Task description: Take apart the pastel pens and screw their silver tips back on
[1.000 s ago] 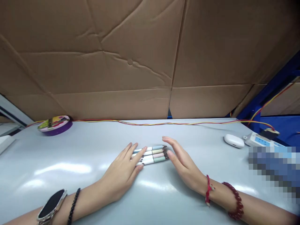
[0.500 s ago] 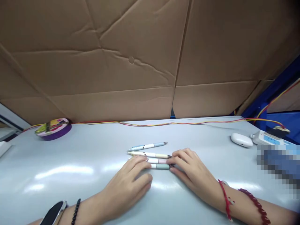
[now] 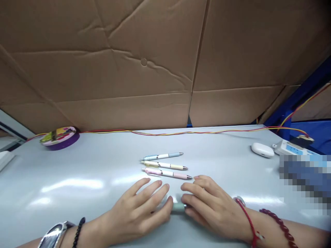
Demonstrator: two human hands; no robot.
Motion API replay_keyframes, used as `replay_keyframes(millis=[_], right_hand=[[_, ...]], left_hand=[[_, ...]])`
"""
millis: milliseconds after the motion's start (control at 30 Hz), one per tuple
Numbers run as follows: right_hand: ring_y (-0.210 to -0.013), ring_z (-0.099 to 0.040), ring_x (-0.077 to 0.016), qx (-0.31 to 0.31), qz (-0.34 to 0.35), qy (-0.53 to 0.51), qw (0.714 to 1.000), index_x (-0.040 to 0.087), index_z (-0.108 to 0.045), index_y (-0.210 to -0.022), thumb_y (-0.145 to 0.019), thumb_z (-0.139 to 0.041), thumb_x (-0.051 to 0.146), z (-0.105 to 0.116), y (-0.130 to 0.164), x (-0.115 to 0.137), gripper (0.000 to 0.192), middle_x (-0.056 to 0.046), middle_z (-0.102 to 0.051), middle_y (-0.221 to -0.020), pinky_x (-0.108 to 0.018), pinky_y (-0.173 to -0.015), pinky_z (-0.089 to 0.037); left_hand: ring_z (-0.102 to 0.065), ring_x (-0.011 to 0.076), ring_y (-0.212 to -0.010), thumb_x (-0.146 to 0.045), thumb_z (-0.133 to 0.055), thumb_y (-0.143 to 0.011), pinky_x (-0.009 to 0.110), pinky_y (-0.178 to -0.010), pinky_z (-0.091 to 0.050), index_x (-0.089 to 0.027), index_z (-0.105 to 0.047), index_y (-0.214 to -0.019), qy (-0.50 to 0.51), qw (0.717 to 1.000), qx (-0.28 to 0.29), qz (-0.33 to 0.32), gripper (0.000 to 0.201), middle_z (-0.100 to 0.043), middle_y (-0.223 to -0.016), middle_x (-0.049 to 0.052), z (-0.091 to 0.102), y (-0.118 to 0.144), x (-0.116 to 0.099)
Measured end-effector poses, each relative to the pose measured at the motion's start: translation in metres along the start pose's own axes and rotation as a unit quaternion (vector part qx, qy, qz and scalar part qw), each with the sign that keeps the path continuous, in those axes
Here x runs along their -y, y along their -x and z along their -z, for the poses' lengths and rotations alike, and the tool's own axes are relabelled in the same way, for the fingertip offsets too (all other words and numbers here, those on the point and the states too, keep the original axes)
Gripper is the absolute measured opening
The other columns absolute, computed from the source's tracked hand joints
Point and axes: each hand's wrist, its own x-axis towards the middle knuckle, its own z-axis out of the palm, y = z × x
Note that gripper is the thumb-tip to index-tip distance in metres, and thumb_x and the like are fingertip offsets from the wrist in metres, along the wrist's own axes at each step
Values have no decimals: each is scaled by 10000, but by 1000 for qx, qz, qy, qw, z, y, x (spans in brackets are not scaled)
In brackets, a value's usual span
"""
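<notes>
A green pen (image 3: 178, 207) lies crosswise between my two hands, low in the view. My left hand (image 3: 142, 206) covers one end of it, thumb and fingers closed around that part. The fingers of my right hand (image 3: 210, 206) close on its tip end. Farther up the table, three pens lie in a loose stack of rows: a pink pen (image 3: 168, 174) nearest my fingertips, a yellow pen (image 3: 165, 165) behind it, and a blue pen (image 3: 162, 156) farthest back. Neither hand grips these three.
A round purple-sided tin or box (image 3: 60, 139) sits at the back left. A white earbud case (image 3: 262, 150) and a power strip (image 3: 289, 148) are at the right. Red and yellow wires (image 3: 165, 133) run along the back edge, before a cardboard wall (image 3: 144, 31).
The green pen has come toward me, away from the other pens, with both hands on it. The pink pen now lies uncovered and slightly slanted.
</notes>
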Motion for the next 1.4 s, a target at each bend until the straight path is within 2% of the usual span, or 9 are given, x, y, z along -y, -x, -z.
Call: replay_keyframes(millis=[133, 333, 500, 833, 933, 1033, 1200, 1300, 1400], right_hand=[[-735, -466, -177, 17, 1, -19, 1000, 151, -549, -784, -945, -342, 220, 0, 1, 8, 271, -58, -613, -818, -360, -778, -399], [-613, -361, -160, 51, -41, -47, 997, 179, -469, -641, -931, -308, 241, -4, 2, 4, 337, -18, -483, -618, -313, -621, -353], [-601, -354, -153, 54, -35, -58, 996, 181, -462, -631, -962, -289, 270, -7, 2, 2, 384, -8, -468, -602, -294, -609, -339], [-723, -451, -155, 47, -81, -107, 990, 164, -547, -809, -975, -310, 361, -7, 1, -1, 351, -30, -583, -770, -303, -703, -377], [-767, -471, -158, 51, -95, -118, 987, 174, -543, -844, -954, -367, 402, -4, -2, -1, 308, -31, -591, -803, -301, -726, -383], [-751, -462, -174, 86, -103, -130, 982, 174, -534, -836, -926, -329, 525, -3, -4, -1, 417, -45, -572, -776, -319, -717, -394], [-702, -443, -160, 83, -110, -114, 984, 184, -529, -764, -973, -279, 345, -5, -2, -1, 364, -24, -550, -685, -301, -695, -377], [-702, -460, -153, 63, -91, -134, 985, 188, -547, -810, -947, -362, 369, -5, -1, -2, 293, -16, -572, -699, -296, -698, -371], [-678, -461, -158, 60, -79, -142, 985, 182, -544, -798, -934, -336, 459, -5, -1, -2, 372, -21, -564, -678, -311, -692, -369]], left_hand=[[-558, 164, -563, -67, -344, -885, 278, -508, -446, -149, -542, -916, 46, 996, 67, 37, 217, -602, -696, 32, -2, 1, -11], [-527, 135, -522, -103, -304, -916, 228, -438, -394, -165, -458, -929, 145, 984, 64, 84, 166, -559, -689, 5, -8, 2, -13], [-489, 147, -502, -77, -286, -903, 256, -423, -361, -172, -470, -939, 121, 986, 91, 63, 210, -552, -665, 3, -10, 3, -14], [-551, 177, -674, -168, -306, -963, 266, -555, -433, -152, -473, -1070, 166, 973, 114, 111, 199, -606, -866, 49, -14, 4, -12], [-549, 187, -679, -185, -256, -969, 273, -550, -430, -165, -488, -1017, 183, 965, 127, 141, 238, -589, -833, 46, -13, 2, -11], [-561, 177, -673, -204, -245, -963, 262, -563, -442, -178, -495, -1000, 213, 953, 149, 159, 253, -582, -801, 36, -8, 0, -9], [-602, 178, -728, -304, -312, -959, 266, -625, -467, -187, -455, -1080, 241, 943, 155, 171, 221, -624, -860, 32, -4, 0, -7], [-582, 162, -623, -348, -263, -971, 252, -550, -439, -196, -476, -906, 224, 949, 138, 172, 270, -609, -745, 16, -7, 2, -7], [-513, 138, -521, -317, -190, -983, 236, -477, -377, -204, -424, -736, 203, 955, 143, 162, 358, -559, -645, -7, -9, 1, -7]])
